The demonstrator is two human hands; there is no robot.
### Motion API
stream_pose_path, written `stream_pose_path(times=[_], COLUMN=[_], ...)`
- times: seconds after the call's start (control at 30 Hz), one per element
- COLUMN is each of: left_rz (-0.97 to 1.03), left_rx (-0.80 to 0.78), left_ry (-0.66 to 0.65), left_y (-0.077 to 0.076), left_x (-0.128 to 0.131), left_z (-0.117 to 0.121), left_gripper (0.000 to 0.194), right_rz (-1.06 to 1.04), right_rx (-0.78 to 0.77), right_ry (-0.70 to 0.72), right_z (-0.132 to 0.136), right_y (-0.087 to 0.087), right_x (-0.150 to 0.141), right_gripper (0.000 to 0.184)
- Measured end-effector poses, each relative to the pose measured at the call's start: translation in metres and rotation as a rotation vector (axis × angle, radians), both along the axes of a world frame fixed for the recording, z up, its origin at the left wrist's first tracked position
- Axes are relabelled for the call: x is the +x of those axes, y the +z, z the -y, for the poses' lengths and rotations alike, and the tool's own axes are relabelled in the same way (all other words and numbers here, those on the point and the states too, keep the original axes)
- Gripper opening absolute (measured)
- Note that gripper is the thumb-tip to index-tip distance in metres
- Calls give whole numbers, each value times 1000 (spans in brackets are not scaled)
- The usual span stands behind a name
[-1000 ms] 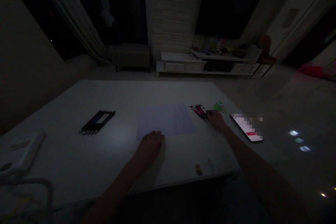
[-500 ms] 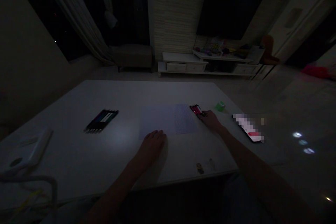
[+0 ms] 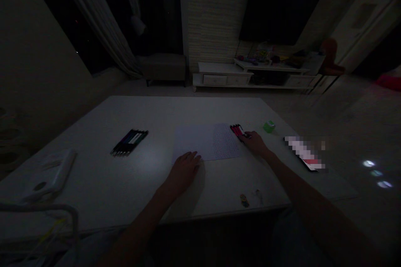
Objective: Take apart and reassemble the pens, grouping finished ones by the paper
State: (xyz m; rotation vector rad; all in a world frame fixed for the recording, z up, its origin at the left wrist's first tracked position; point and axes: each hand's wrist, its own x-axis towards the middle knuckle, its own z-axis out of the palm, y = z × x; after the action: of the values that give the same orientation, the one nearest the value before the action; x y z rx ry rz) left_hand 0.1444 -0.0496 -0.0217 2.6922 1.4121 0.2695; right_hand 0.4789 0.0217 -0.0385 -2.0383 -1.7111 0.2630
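My left hand [image 3: 184, 170] lies palm down at the lower edge of a sheet of paper [image 3: 192, 139], its fingers stretched out. Dense small writing or pattern covers the right part of the sheet. My right hand [image 3: 255, 143] is beside a small row of red and black pens [image 3: 237, 130] at the sheet's right edge. Its fingers are bent and closed at a dark pen on the row's right side; the dim light hides the exact grip. Farther left, several dark pens [image 3: 130, 142] lie side by side in a slanted row.
A green cube-like object [image 3: 269, 126] and a phone-like device with a blurred screen [image 3: 303, 153] are on the right of the white table [image 3: 150, 110]. Near the front edge lies a small yellow-blue figure [image 3: 244, 200]. A white box-like device [image 3: 52, 175] stands left.
The view has shifted slightly, so everything appears a little farther right. Both hands keep nearly the same places by the paper and the red pens.
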Motion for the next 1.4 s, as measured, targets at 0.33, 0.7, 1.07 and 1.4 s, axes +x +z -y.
stream_pose_path(times=[0.33, 0.7, 1.07, 1.4], left_rz=[49, 4, 683, 1305], left_rx=[71, -69, -179, -905], left_ry=[621, 887, 805, 266], left_y=[47, 25, 44, 29], left_x=[-120, -184, -138, 18], left_z=[-60, -62, -68, -4], left_gripper=[26, 29, 23, 35], right_rz=[-2, -15, -139, -749], right_rx=[45, 48, 341, -24], right_ry=[-101, -81, -142, 452], right_z=[-3, -4, 2, 75], right_y=[-16, -16, 9, 31], right_x=[19, 24, 0, -150], right_gripper=[47, 39, 37, 37])
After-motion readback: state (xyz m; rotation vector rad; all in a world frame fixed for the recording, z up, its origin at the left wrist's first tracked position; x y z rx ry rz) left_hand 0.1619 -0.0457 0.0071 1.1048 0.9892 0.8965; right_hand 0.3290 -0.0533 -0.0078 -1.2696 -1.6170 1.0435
